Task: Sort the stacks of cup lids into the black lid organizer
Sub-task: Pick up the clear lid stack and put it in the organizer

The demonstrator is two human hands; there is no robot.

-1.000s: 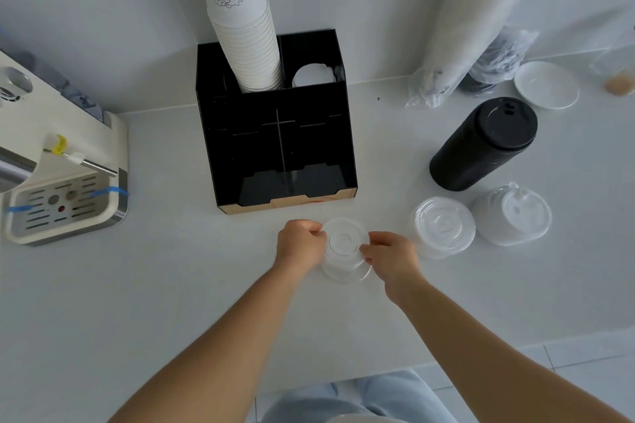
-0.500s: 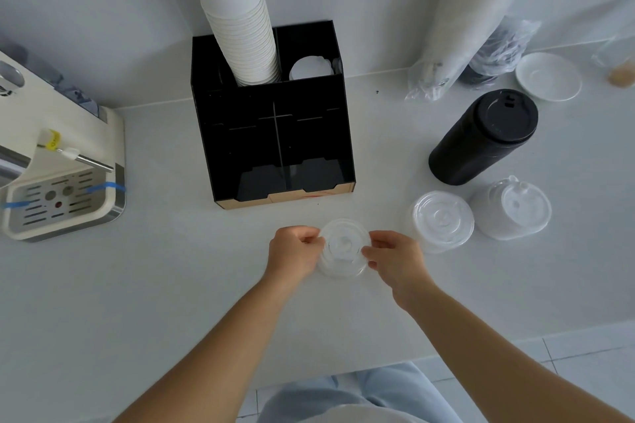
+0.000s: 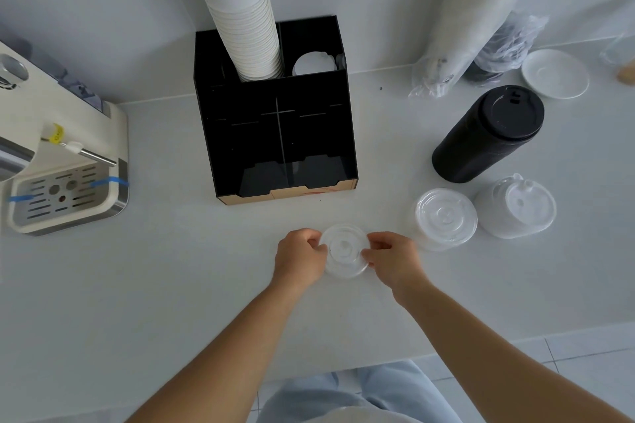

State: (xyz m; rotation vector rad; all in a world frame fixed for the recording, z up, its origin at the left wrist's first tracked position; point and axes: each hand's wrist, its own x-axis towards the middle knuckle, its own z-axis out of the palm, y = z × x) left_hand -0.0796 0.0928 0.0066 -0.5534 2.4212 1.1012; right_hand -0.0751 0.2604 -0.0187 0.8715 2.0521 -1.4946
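One white counter (image 3: 137,285) bears everything. One black organizer (image 3: 275,134) stands at 12 o'clock, one tall cup stack (image 3: 240,10) in its back-left compartment. One coffee machine (image 3: 62,161) sits at 9 o'clock. At 2 o'clock: one black lid stack (image 3: 488,134), two clear lid stacks (image 3: 445,216) (image 3: 515,206), one saucer (image 3: 555,74). At centre, left hand (image 3: 299,257) and right hand (image 3: 395,259) pinch a third clear stack (image 3: 344,251) between them, in front of the organizer.
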